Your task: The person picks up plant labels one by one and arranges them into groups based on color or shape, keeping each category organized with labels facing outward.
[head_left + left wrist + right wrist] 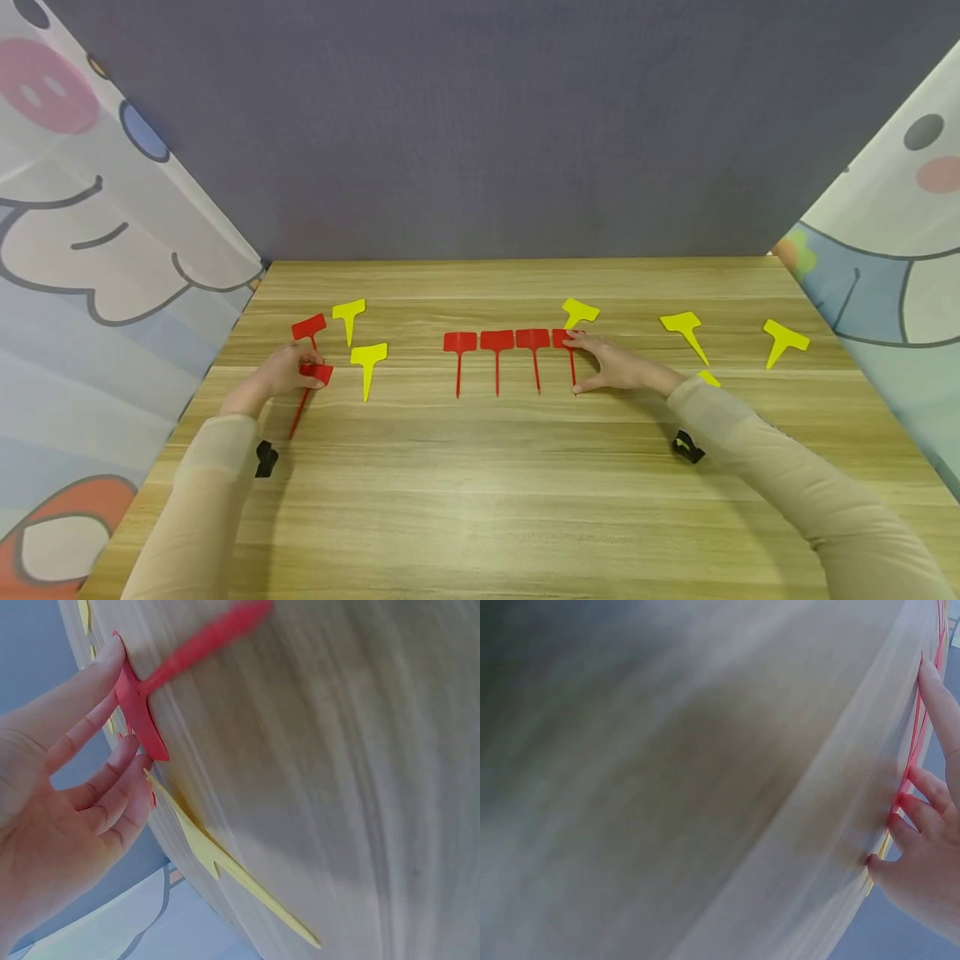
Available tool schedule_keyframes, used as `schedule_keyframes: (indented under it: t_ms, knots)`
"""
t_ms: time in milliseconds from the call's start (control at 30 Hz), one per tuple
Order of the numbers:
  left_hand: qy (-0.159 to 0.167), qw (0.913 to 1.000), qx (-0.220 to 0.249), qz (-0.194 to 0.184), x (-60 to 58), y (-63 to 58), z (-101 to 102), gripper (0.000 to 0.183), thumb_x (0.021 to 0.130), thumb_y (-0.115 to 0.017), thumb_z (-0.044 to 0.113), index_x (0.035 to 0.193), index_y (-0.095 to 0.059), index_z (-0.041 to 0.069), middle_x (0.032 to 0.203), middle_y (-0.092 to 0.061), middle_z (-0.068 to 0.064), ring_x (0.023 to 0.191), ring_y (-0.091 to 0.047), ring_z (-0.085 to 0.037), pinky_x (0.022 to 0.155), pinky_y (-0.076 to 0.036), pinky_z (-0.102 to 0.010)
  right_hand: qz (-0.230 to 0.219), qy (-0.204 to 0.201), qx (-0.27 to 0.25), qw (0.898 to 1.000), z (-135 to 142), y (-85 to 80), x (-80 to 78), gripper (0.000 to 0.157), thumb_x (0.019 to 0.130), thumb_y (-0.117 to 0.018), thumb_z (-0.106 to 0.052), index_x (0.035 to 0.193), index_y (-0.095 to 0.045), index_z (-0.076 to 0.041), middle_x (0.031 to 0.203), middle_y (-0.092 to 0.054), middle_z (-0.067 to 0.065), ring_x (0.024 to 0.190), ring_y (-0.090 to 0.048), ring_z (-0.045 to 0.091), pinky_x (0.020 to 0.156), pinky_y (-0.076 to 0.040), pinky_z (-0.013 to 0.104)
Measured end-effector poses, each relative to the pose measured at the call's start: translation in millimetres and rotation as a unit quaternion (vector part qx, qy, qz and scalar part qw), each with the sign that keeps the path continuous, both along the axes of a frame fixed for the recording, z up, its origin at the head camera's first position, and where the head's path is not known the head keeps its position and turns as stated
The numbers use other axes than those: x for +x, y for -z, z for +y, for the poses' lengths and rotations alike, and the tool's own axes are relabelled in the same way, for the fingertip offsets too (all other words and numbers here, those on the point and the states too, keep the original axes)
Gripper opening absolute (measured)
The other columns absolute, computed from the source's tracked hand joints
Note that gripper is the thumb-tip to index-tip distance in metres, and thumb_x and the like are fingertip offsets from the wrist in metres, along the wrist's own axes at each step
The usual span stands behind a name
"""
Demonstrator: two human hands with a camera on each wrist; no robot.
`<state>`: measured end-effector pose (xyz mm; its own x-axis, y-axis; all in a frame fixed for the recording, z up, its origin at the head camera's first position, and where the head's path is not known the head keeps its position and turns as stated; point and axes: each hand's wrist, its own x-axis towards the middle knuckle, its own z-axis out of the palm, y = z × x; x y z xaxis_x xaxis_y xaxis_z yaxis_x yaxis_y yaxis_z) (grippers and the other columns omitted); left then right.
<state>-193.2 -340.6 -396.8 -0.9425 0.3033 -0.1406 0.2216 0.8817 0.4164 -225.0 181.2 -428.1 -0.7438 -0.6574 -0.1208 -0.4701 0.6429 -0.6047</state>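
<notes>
My left hand [281,373] pinches a red T-shaped plant label [142,720] by its head between thumb and fingers, its stem slanting toward the near side. Just beyond that hand lies another red plant label [307,327], its lower stem hidden by the fingers. Three red plant labels [497,340] lie side by side in the middle of the table, stems toward me. At the right end of this row, my right hand [618,365] touches a fourth red label [558,338]. Its fingertips rest on the head and the thumb is at the stem's tip.
Two yellow plant labels [368,355] lie right of my left hand. Beyond the right hand is another yellow label [580,312], and several more, such as one yellow label [785,337], lie farther right. A grey panel [517,142] stands behind the wooden table [465,517].
</notes>
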Motion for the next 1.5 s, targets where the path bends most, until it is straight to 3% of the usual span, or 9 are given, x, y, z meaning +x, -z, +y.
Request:
schedule_keyframes:
  t_ms: [400, 600, 933, 1133, 1300, 1433, 1500]
  knots:
    - [-0.014, 0.9993, 0.021, 0.029, -0.7, 3.4, 3, 0.030, 0.068, -0.074, 0.007, 0.085, -0.052, -0.002, 0.077, -0.049, -0.011, 0.072, -0.044, -0.024, 0.063, -0.037, -0.034, 0.000, 0.002, 0.004, 1.000, 0, -0.3, 0.3, 0.083, 0.070, -0.073, -0.034, 0.133, -0.033, 0.003, 0.143, -0.020, 0.020, 0.129, -0.014, 0.041, 0.101, -0.018, 0.056]
    - [-0.018, 0.9985, 0.019, 0.048, 0.8, 4.9, 4, 0.029, 0.066, -0.075, 0.005, 0.085, -0.054, -0.002, 0.080, -0.052, -0.012, 0.074, -0.047, -0.027, 0.067, -0.040, -0.039, -0.004, 0.002, 0.003, 1.000, 0, -0.6, 0.8, 0.083, 0.071, -0.073, -0.034, 0.134, -0.032, 0.003, 0.143, -0.019, 0.020, 0.130, -0.014, 0.041, 0.101, -0.018, 0.056]
    - [-0.014, 0.9965, 0.013, 0.082, 5.4, 1.7, 3, 0.021, 0.069, -0.069, -0.006, 0.089, -0.060, -0.007, 0.091, -0.057, -0.026, 0.089, -0.051, -0.042, 0.079, -0.041, -0.052, -0.007, 0.003, 0.003, 1.000, 1, 0.7, 0.0, 0.084, 0.071, -0.073, -0.034, 0.134, -0.032, 0.003, 0.144, -0.018, 0.019, 0.130, -0.014, 0.040, 0.102, -0.018, 0.055]
    - [-0.043, 0.9965, 0.034, 0.064, 9.3, -4.0, 4, 0.016, 0.076, -0.061, -0.008, 0.092, -0.062, -0.009, 0.109, -0.050, -0.035, 0.105, -0.042, -0.049, 0.087, -0.035, -0.056, -0.003, 0.003, 0.004, 1.000, 1, 1.1, -0.1, 0.085, 0.070, -0.073, -0.036, 0.134, -0.032, 0.003, 0.144, -0.019, 0.020, 0.130, -0.014, 0.040, 0.102, -0.018, 0.055]
    - [-0.055, 0.9963, 0.056, 0.036, 9.9, -9.0, 4, 0.015, 0.080, -0.056, -0.008, 0.094, -0.060, -0.012, 0.108, -0.050, -0.035, 0.106, -0.042, -0.048, 0.087, -0.036, -0.056, -0.005, 0.004, 0.003, 1.000, 1, 1.4, -0.4, 0.086, 0.070, -0.073, -0.037, 0.134, -0.032, 0.002, 0.144, -0.018, 0.020, 0.130, -0.014, 0.040, 0.102, -0.018, 0.055]
    - [-0.064, 0.9950, 0.077, 0.006, 7.7, -12.5, 3, 0.017, 0.082, -0.056, -0.004, 0.096, -0.060, -0.011, 0.102, -0.055, -0.030, 0.090, -0.050, -0.038, 0.073, -0.046, -0.040, -0.007, 0.004, 0.002, 1.000, 1, 1.7, -0.5, 0.086, 0.070, -0.073, -0.037, 0.134, -0.032, 0.002, 0.144, -0.018, 0.020, 0.130, -0.014, 0.039, 0.102, -0.018, 0.055]
    - [-0.073, 0.9934, 0.088, -0.011, 6.3, -14.5, 4, 0.018, 0.083, -0.056, -0.001, 0.098, -0.059, -0.011, 0.098, -0.057, -0.027, 0.082, -0.050, -0.030, 0.065, -0.045, -0.030, -0.007, 0.004, 0.002, 1.000, 1, 1.8, -0.7, 0.086, 0.070, -0.073, -0.037, 0.134, -0.032, 0.002, 0.144, -0.018, 0.019, 0.130, -0.014, 0.039, 0.102, -0.018, 0.055]
